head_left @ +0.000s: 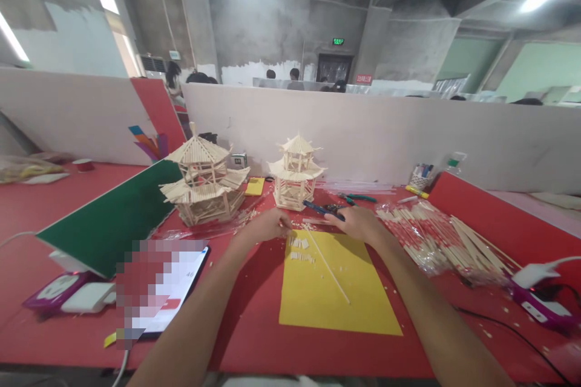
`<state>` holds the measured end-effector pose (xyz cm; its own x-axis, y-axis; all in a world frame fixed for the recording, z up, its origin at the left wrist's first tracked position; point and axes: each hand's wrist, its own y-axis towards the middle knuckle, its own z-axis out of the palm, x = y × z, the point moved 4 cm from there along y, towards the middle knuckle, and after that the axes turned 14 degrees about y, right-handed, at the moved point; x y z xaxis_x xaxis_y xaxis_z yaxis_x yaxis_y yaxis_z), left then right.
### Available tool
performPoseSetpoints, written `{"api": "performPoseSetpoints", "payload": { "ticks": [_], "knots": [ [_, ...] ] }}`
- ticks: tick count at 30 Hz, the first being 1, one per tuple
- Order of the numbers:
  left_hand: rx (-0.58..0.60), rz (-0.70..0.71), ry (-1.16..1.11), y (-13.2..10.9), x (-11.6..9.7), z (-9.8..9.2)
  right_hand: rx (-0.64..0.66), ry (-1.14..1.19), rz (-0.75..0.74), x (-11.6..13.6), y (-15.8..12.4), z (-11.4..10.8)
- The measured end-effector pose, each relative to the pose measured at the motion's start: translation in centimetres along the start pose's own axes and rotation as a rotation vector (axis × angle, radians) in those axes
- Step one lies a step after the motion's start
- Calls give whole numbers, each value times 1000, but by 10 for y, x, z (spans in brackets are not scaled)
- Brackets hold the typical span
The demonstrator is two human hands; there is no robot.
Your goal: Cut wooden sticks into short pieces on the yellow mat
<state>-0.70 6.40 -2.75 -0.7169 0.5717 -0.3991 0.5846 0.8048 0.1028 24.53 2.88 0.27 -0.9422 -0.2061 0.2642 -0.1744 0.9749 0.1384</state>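
Observation:
My right hand [356, 222] is closed round the handles of blue pliers [315, 208], whose jaws point left, in front of the small wooden pagoda [298, 178]. My left hand [272, 224] is closed near the top left corner of the yellow sheet [336, 290]; what its fingers hold, if anything, is too small to make out. On that sheet lie a long thin stick [329, 266] and short cut pieces [302, 256] in two rows. A larger wooden pagoda [204, 181] stands to the left.
A tablet [181, 290] lies at the left by a green board [118, 211]. Teal-handled pliers [358, 198] lie behind my right hand. Bagged sticks [426, 236] are at the right, near a pen holder [422, 176]. Power strips [540, 308] [57, 290] sit on both sides.

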Motion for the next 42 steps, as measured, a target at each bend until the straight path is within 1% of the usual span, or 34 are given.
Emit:
{"api": "performPoseSetpoints", "payload": {
  "ticks": [4,8,16,20,25,27,31,36,40,42],
  "knots": [
    [69,-46,7,1,3,11,-50,39,78,-1,-1,-2],
    [104,-67,-58,1,1,14,-66,54,156,-5,0,1],
    [52,67,114,-2,-11,6,-92,37,216,-15,1,4],
    [60,99,123,-3,-16,6,-68,39,252,-22,2,5],
    [96,119,100,-3,-19,7,-47,-17,268,-31,2,11],
    [87,128,97,-3,-19,7,-46,-30,269,-33,3,14],
    [45,105,117,-2,-18,7,-40,-38,254,-32,2,19],
    [72,117,90,-2,-20,11,-37,-75,204,-23,0,20],
    [41,113,96,-1,-18,7,-119,-97,75,0,-4,10],
    [4,69,127,-1,-13,4,-102,-63,-26,18,-7,7]
  ]
}}
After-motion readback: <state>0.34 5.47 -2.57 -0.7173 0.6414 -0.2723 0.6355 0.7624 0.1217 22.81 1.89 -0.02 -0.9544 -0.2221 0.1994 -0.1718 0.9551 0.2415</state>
